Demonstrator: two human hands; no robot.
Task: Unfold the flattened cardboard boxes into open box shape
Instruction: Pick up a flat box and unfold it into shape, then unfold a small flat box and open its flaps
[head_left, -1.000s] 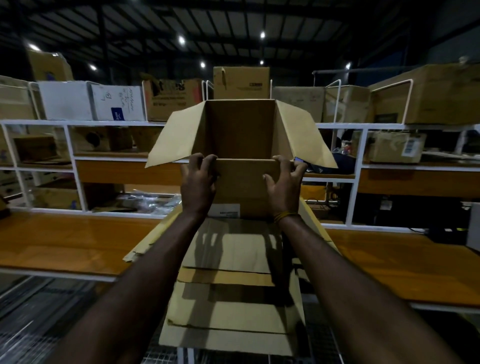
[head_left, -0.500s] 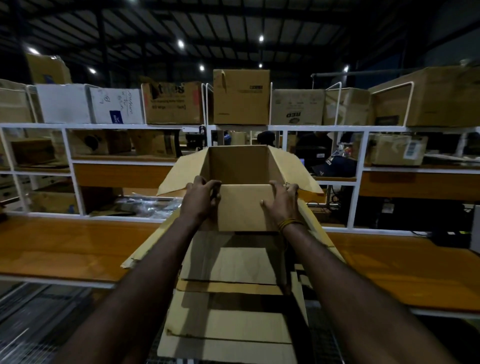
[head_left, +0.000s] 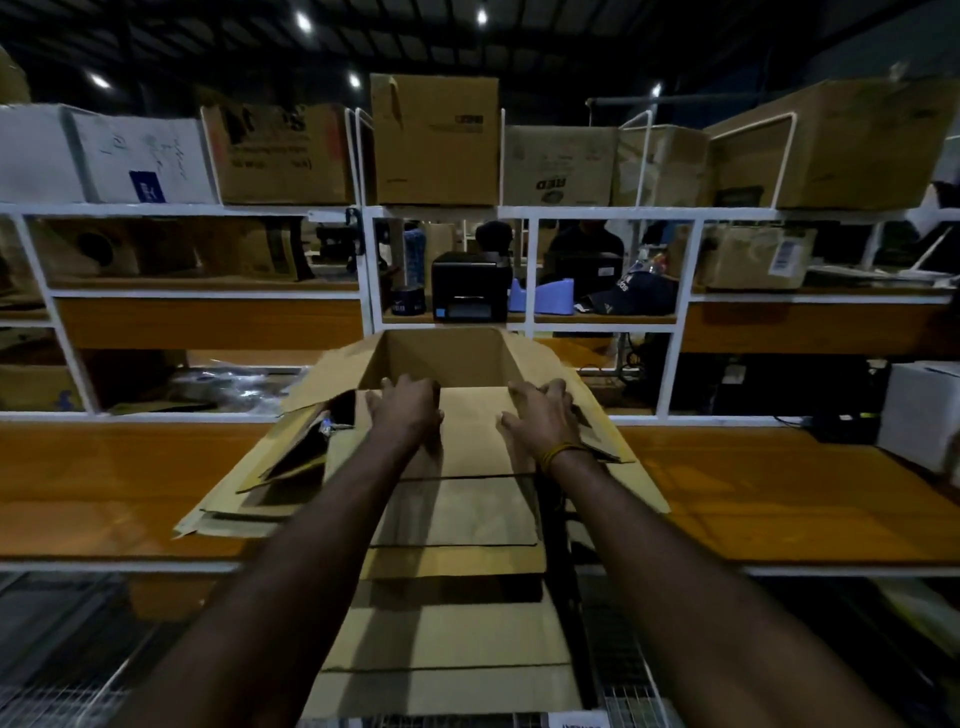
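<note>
An opened brown cardboard box (head_left: 441, 358) stands at the far middle of the wooden workbench (head_left: 114, 483), its top flaps spread out to the left and right. My left hand (head_left: 408, 410) and my right hand (head_left: 540, 415) both hold its near wall at the top rim, fingers over the edge. The box rests on a stack of flattened cardboard boxes (head_left: 457, 525) that runs from the bench toward me and overhangs its front edge. More flattened pieces fan out at the left of the stack.
White metal shelving (head_left: 363, 213) behind the bench carries several cardboard boxes. A black label printer (head_left: 470, 291), a blue tape dispenser (head_left: 550, 296) and a dark cap (head_left: 634, 296) sit on the middle shelf. A white box (head_left: 919, 410) stands on the right.
Both hands have lowered the opened box from chest height down onto the stack on the bench. The shelf behind it, hidden before, now shows.
</note>
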